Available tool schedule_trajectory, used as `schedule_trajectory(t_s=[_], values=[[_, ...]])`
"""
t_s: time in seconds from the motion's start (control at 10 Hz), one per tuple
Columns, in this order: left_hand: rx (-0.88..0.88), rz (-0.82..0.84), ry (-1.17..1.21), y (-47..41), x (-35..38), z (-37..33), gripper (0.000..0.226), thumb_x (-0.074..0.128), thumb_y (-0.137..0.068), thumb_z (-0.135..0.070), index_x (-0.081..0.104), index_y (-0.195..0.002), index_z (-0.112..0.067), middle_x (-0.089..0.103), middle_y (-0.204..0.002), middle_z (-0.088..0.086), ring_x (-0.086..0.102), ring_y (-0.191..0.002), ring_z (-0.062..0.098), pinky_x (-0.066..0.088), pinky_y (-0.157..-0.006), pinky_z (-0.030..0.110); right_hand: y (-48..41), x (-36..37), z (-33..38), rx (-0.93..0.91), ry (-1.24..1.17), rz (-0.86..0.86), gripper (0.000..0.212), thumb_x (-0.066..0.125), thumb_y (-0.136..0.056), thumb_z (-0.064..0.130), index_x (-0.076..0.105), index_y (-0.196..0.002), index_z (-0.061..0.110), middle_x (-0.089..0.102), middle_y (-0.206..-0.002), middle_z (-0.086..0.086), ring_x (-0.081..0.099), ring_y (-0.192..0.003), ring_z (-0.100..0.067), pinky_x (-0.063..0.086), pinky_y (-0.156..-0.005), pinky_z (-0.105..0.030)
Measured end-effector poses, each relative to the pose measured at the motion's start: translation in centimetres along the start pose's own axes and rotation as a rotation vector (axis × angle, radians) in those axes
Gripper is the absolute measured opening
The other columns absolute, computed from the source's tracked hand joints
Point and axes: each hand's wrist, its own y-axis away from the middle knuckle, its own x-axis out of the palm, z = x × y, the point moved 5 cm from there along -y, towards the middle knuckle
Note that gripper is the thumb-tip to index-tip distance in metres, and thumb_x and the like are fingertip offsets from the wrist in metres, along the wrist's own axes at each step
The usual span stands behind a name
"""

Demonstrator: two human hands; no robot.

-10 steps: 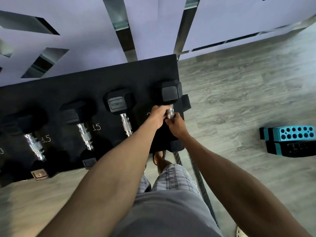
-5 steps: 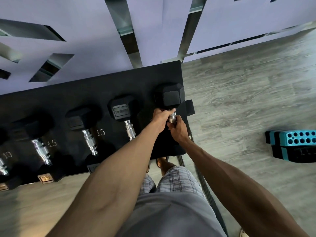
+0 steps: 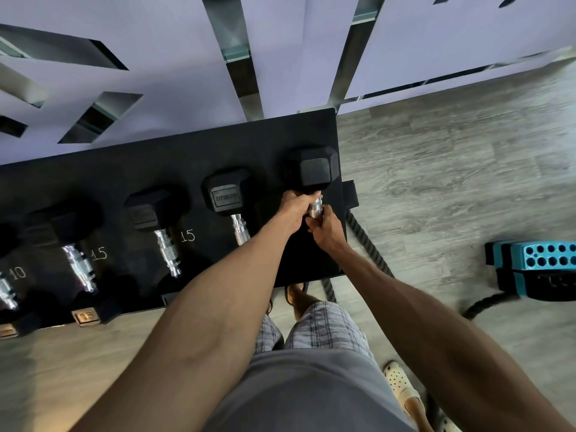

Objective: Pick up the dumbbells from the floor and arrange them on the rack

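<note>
A black hex dumbbell [image 3: 313,168] with a chrome handle lies at the right end of the black rack [image 3: 174,157]. My left hand [image 3: 294,207] grips the handle just below the far head. My right hand [image 3: 325,227] grips the same handle lower down, so most of the handle and the near head are hidden. Three more dumbbells rest on the rack to the left: one [image 3: 226,194] beside my hands, one [image 3: 152,208] by a chalked 15, and another [image 3: 62,226] further left.
A thick black rope [image 3: 366,241] runs along the floor by the rack's right edge. A teal and black step block [image 3: 536,266] sits on the grey wood floor at the right. A purple panelled wall stands behind the rack. My legs and sandalled feet are below.
Both hands keep their hold on the dumbbell handle at the rack's right end. The view has shifted slightly, showing more of the rack's left side.
</note>
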Motion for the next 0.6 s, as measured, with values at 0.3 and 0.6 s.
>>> schedule_trajectory(t_s=[0.3,0.6], values=[[-0.015,-0.045,-0.03,0.7,-0.2,2.1,0.007,0.072,-0.086,-0.013,0.07,-0.083,-0.008,0.072,-0.092,0.012,0.07,-0.098,0.03,0.056,-0.093,0.043,1.1,0.3,-1.4,0.023,0.044,0.032,0.032,0.059,-0.093,0.021,0.052,-0.118,0.002,0.067,-0.107,-0.017,0.064,-0.098,-0.035,0.044,-0.076,-0.036],[0.318,-0.108,-0.911,7.2,-4.7,-4.4,0.022,0.055,-0.095,-0.028,0.068,-0.1,-0.011,0.071,-0.1,0.007,0.069,-0.092,0.026,0.056,-0.089,0.041,3.1,-4.2,4.7,-0.023,0.456,0.095,0.027,0.046,-0.094,0.02,0.065,-0.1,0.003,0.068,-0.103,-0.016,0.065,-0.1,-0.035,0.044,-0.074,-0.032]])
